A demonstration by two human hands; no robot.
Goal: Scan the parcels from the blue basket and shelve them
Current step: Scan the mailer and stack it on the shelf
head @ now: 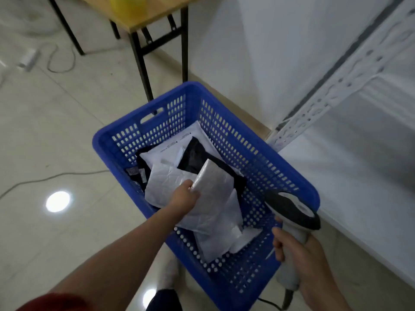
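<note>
Parcels (170, 151) in white and black bags lie heaped in the blue basket (105, 142) on the floor (56, 131), just beside the white shelf (370, 167). Left hand (186, 195) pinches the edge of the top white parcel (215, 198), tilting it up, probably to bare its label; right hand (301, 252) grips the scanner (292, 209) by its handle, head aimed over the basket, ready to read
</note>
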